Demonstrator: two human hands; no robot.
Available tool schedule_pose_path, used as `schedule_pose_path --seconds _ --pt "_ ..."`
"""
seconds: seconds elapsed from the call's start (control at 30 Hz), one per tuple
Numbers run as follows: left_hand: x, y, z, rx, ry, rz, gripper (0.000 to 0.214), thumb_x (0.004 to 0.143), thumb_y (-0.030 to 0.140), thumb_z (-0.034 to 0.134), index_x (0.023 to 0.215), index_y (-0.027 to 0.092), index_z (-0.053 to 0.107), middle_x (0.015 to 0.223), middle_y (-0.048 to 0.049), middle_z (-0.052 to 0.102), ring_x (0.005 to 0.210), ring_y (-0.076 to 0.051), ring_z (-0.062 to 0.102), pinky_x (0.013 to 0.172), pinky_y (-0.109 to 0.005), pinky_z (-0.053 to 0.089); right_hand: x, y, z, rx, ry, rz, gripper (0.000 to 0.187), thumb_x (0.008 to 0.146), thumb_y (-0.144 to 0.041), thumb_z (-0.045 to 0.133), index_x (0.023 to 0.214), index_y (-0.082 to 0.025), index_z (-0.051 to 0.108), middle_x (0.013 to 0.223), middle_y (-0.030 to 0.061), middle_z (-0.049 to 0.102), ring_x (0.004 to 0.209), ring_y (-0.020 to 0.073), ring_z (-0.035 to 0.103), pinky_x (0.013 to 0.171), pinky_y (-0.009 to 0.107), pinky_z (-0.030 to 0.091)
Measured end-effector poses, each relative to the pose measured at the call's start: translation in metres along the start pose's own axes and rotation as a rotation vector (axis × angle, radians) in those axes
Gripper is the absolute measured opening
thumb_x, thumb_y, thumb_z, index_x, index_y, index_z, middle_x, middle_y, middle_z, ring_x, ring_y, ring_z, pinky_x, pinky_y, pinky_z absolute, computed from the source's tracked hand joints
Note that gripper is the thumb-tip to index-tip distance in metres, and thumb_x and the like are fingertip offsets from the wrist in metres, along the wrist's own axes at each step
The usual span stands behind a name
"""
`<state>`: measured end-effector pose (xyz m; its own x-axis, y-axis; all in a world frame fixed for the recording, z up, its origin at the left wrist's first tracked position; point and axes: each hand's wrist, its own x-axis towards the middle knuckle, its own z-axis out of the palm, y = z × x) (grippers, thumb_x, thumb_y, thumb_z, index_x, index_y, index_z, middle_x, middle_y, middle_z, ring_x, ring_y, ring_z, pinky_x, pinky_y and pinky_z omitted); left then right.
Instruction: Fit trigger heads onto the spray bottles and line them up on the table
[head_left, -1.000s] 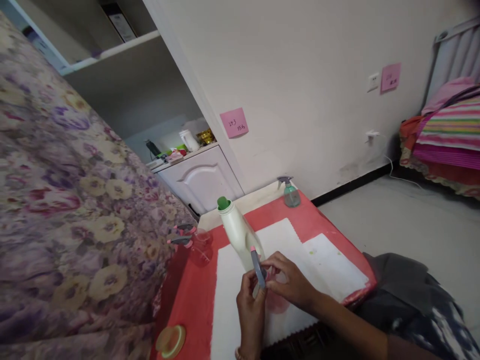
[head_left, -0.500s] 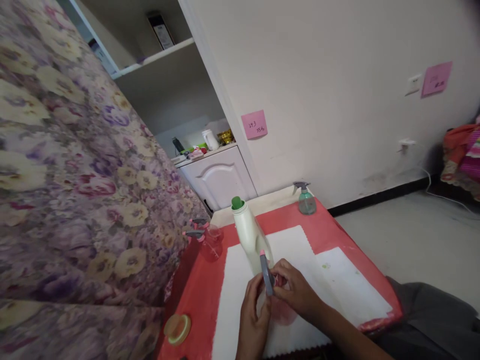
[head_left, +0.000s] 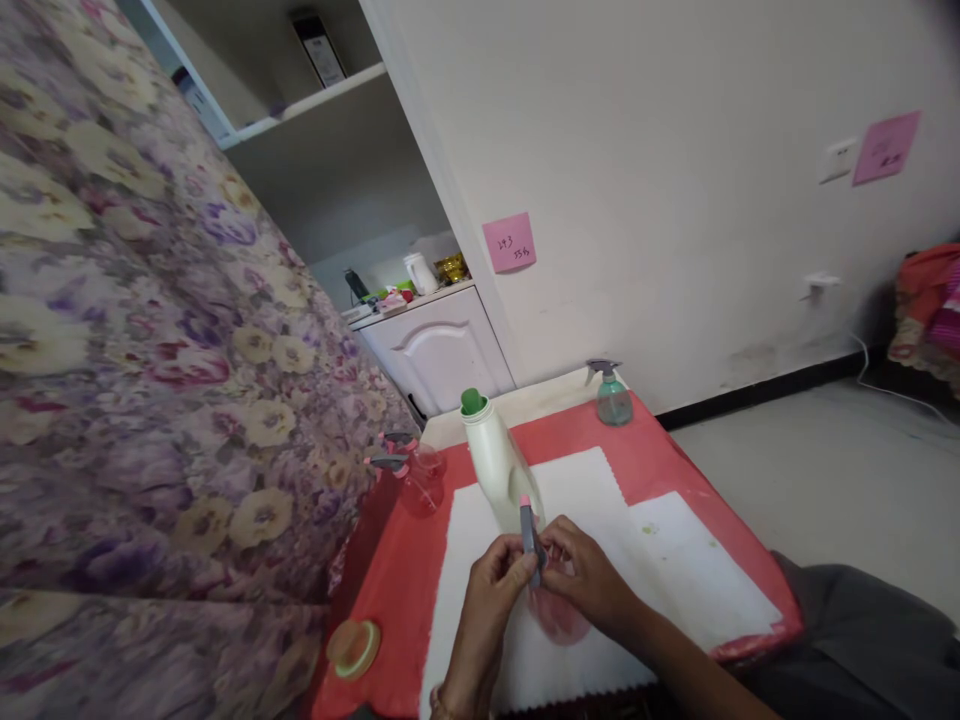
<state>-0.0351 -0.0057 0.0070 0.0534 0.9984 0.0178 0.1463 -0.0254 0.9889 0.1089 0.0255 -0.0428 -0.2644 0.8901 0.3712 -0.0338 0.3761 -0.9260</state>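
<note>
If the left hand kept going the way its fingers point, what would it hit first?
Probably the white bottle just beyond the grey sprayer head the left hand pinches; depth is unclear.

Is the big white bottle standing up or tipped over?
Standing up: the white plastic bottle has its green cap on top, above the white cloth.

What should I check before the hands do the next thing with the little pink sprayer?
1. The left hand and right hand both grip the sprayer: ok.
2. Its grey head screwed tight: cannot tell.
3. The cloth lies under the sprayer: ok.
4. The white bottle stands just behind, cap on: ok.
5. Liquid in the sprayer: cannot tell.
</note>
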Motion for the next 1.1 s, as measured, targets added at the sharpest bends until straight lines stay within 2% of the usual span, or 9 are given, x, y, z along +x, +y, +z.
schedule_pose_path --seconds 0.23,0.43,0.5,0.67,0.73,0.87,0.93,1.0,1.1 --pt "-0.003 0.001 0.006 -0.004 0.049 0.002 0.027 0.076 0.042 0.07 0.083 0.016 0.068 0.076 -0.0013 0.065 0.076 -0.017 0.056 0.071 -0.024 0.042 0.001 0.002 -0.001 -0.033 0.012 -0.022 0.008 0.071 -0.015 0.063 0.076 -0.019 0.06 0.08 -0.0006 0.053 0.08 0.0185 0.051 0.072 0.03 0.039" --pt "-0.005 0.0 0.01 0.035 0.093 0.015 0.026 0.077 0.042 0.069 0.081 0.016 0.066 0.072 -0.0002 0.062 0.073 -0.016 0.054 0.067 -0.023 0.041 -0.004 0.007 0.011 -0.128 0.194 -0.043 0.014 0.074 -0.023 0.067 0.074 -0.021 0.053 0.079 -0.0002 0.054 0.077 0.0186 0.051 0.072 0.031 0.041" --pt "-0.005 0.0 0.009 0.044 0.092 0.014 0.027 0.076 0.042 0.069 0.082 0.016 0.066 0.071 0.0001 0.061 0.07 -0.015 0.053 0.066 -0.023 0.041 -0.004 0.006 0.01 -0.115 0.17 -0.029 0.015 0.073 -0.023 0.069 0.079 -0.021 0.056 0.084 0.0009 0.055 0.081 0.0195 0.052 0.074 0.032 0.042" --pt "-0.004 -0.001 0.008 0.053 0.106 0.025 0.026 0.076 0.041 0.07 0.082 0.016 0.066 0.072 0.0002 0.06 0.071 -0.015 0.052 0.067 -0.023 0.041 -0.002 0.006 0.004 0.046 -0.022 -0.101 0.011 0.078 -0.023 0.066 0.087 -0.021 0.062 0.097 0.0034 0.059 0.095 0.0213 0.055 0.085 0.034 0.043" --pt "-0.004 -0.001 0.009 0.055 0.102 0.027 0.027 0.077 0.042 0.069 0.083 0.016 0.066 0.072 0.0001 0.06 0.072 -0.016 0.052 0.066 -0.023 0.04 -0.001 0.008 0.006 0.076 0.029 -0.101 0.008 0.077 -0.024 0.066 0.081 -0.021 0.061 0.092 0.0028 0.06 0.091 0.021 0.056 0.083 0.034 0.044" --pt "-0.005 -0.003 0.01 0.057 0.122 0.017 0.029 0.075 0.044 0.07 0.081 0.016 0.066 0.07 0.0007 0.059 0.07 -0.016 0.052 0.065 -0.023 0.04 -0.002 0.011 0.012 0.01 0.184 -0.024 0.02 0.068 -0.024 0.073 0.075 -0.021 0.055 0.084 0.0005 0.055 0.081 0.0196 0.055 0.075 0.032 0.045" --pt "-0.005 -0.004 0.01 0.058 0.132 0.014 0.029 0.075 0.045 0.07 0.08 0.017 0.066 0.07 0.0009 0.059 0.069 -0.015 0.051 0.065 -0.023 0.041 -0.002 0.008 0.009 -0.005 0.141 -0.027 0.022 0.067 -0.023 0.074 0.081 -0.021 0.057 0.089 0.0013 0.056 0.086 0.0204 0.056 0.079 0.033 0.046" --pt "-0.005 -0.004 0.011 0.055 0.128 0.024 0.029 0.075 0.044 0.07 0.082 0.017 0.067 0.072 0.0005 0.06 0.071 -0.016 0.052 0.066 -0.023 0.041 -0.002 0.005 0.004 0.035 0.038 -0.061 0.018 0.071 -0.023 0.07 0.087 -0.021 0.061 0.096 0.003 0.059 0.094 0.0215 0.057 0.085 0.035 0.045" --pt "-0.005 -0.004 0.011 0.046 0.116 0.032 0.028 0.077 0.043 0.068 0.084 0.017 0.067 0.075 -0.0004 0.061 0.074 -0.017 0.053 0.069 -0.024 0.042 -0.001 0.003 0.001 0.111 -0.024 -0.094 0.01 0.077 -0.025 0.065 0.085 -0.021 0.062 0.096 0.0035 0.062 0.095 0.0215 0.059 0.087 0.035 0.045"
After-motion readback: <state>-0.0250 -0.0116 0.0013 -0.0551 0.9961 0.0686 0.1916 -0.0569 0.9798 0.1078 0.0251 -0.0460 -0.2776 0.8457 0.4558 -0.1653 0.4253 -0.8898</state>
